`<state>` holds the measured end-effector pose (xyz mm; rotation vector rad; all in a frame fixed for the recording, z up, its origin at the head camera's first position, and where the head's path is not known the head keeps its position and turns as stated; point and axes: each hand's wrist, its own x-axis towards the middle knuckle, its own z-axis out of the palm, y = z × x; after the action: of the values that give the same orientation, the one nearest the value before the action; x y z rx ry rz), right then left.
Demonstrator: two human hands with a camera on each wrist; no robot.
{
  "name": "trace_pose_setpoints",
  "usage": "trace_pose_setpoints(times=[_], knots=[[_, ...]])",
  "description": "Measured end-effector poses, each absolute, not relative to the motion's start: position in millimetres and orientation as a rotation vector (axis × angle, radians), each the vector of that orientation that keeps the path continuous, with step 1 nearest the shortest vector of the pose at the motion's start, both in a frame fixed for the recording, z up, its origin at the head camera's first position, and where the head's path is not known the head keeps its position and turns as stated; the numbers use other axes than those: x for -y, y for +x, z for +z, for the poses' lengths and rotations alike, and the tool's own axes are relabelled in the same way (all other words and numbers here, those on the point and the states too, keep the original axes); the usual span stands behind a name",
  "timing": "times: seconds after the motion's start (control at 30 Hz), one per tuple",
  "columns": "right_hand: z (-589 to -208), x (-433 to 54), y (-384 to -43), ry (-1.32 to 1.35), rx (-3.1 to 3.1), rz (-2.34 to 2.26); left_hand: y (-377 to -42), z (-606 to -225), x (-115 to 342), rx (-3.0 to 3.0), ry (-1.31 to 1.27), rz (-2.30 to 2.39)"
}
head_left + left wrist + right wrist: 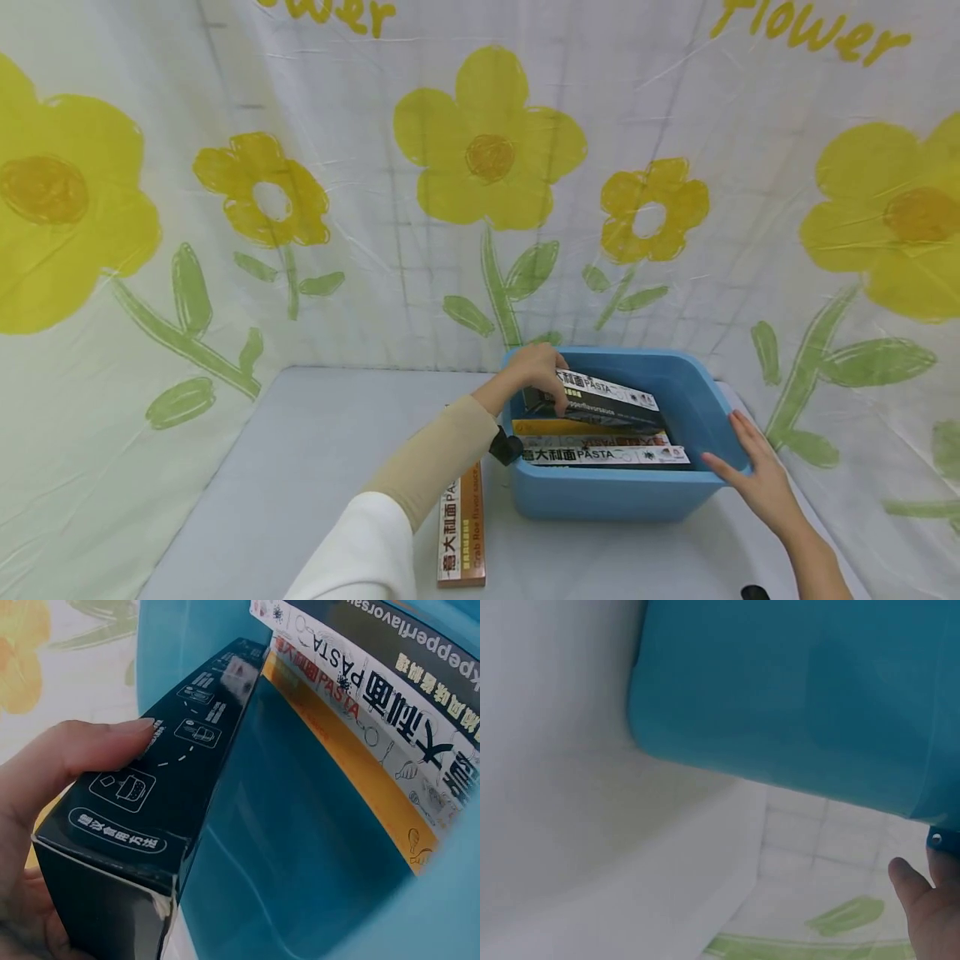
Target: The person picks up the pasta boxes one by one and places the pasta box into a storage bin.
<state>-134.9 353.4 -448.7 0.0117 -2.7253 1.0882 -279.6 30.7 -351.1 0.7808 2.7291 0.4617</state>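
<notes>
My left hand (538, 371) grips a black-and-white pasta box (611, 402) by its left end, inside the blue plastic bin (600, 496). In the left wrist view the thumb lies across the black face of the pasta box (161, 772), which slants within the bin. Below it in the head view, another black-and-white pasta box (607, 455) and an orange-and-white one (592, 427) lie side by side along the bin's near wall. My right hand (765, 479) holds the bin's right rim near the front corner, thumb apart from the fingers.
An orange-and-white crab roe pasta box (461, 533) lies on the pale table (300, 467), left of the bin and partly behind the left forearm. A flower-printed curtain (360, 250) hangs behind the table. A small black object (754, 592) shows at the bottom edge.
</notes>
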Motion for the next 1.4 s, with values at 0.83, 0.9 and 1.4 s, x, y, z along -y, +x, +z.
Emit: trace_pose_setpoints(times=[0.83, 0.9, 1.4], knots=[[-446.7, -350.1, -136.5, -0.007, 2.738, 1.108, -281.9, -351.2, -65.3, -2.672, 0.72, 0.415], [-446.8, -350.1, -136.2, -0.011, 2.74, 1.112, -281.7, -352.2, -67.7, -2.664, 0.717, 0.407], [-444.4, -350.3, -134.3, -0.037, 2.751, 1.105, -278.0, -360.4, -68.4, -2.728, 0.626, 0.182]])
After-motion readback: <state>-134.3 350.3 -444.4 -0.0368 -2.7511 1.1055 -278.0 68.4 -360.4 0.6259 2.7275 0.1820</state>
